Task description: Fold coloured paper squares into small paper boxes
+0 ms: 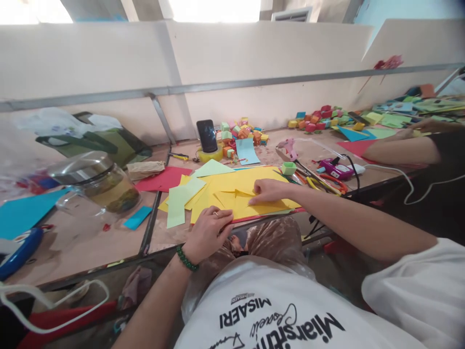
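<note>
A stack of yellow paper (250, 177) lies at the table edge in front of me, with red paper showing under its near edge. On top is a small folded piece of yellow paper (225, 198) with creased, raised edges. My right hand (269, 191) is closed, its curled fingers at the right end of that folded piece. Resting on the near left edge of the stack is my left hand (210, 231), fingers stretched out and flat. Pale green paper strips (176, 208) overlap the stack's left side.
A glass jug (112, 186) with a metal lid stands left. Behind the stack are a phone (207, 135) on a tape roll, several small paper cubes (241, 133) and a pink glue gun (287, 149). Pliers (319, 185) lie right. Another person's arm (403, 145) reaches in at far right.
</note>
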Demonstrator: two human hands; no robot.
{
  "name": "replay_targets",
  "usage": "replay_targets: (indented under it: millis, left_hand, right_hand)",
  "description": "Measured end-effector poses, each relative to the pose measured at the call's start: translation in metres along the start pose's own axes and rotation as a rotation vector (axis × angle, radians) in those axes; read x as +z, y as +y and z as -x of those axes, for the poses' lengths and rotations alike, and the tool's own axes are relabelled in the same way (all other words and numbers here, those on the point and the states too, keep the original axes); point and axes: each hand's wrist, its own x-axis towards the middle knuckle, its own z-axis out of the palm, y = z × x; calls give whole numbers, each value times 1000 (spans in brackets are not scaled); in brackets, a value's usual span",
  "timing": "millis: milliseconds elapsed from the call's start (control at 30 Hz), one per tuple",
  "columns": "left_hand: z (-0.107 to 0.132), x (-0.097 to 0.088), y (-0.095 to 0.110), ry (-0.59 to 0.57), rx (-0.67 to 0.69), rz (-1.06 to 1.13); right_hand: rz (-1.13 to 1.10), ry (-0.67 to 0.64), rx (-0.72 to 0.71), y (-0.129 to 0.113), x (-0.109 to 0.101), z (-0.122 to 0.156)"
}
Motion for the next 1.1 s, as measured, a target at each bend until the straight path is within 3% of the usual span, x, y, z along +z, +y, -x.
replay_targets:
  millis: [167,300,333,500,633,733,833,900,1000,1100]
  left_hand:
    - [1,2,-1,19,13,37]
    - [-1,-1,-1,-35,-8,84]
    - [-3,-4,-1,-65,-22,96]
    - [-16,-20,4,-261,-125,137]
    - [-29,-30,-1,-301,-187,223]
    - [-47,-43,-19,-167,-186,342]
    - [-74,-57,-52,109,-240,466]
    - [-91,-60,-76,326,-351,552]
    - [-104,-51,-101,395,-472,828]
    - [-101,-31,-110,359,-502,1030]
  right_hand:
    - [-176,-88,-61,24,6,-12]
    - [-233,-178,-201,32,-2,-1]
    - [-193,-159,-240,29,-3,4]
    - [341,186,-335,-2,8,22]
    - [596,177,-493,-12,26,20]
    - [591,293,-475,-10,16,10]
    - [487,589,-394,-13,-20,-6]
    - [394,750,-336,-19,-47,-19]
    - [319,823,-314,-28,-70,-43]
    - [339,865,-373,-29,-58,-67]
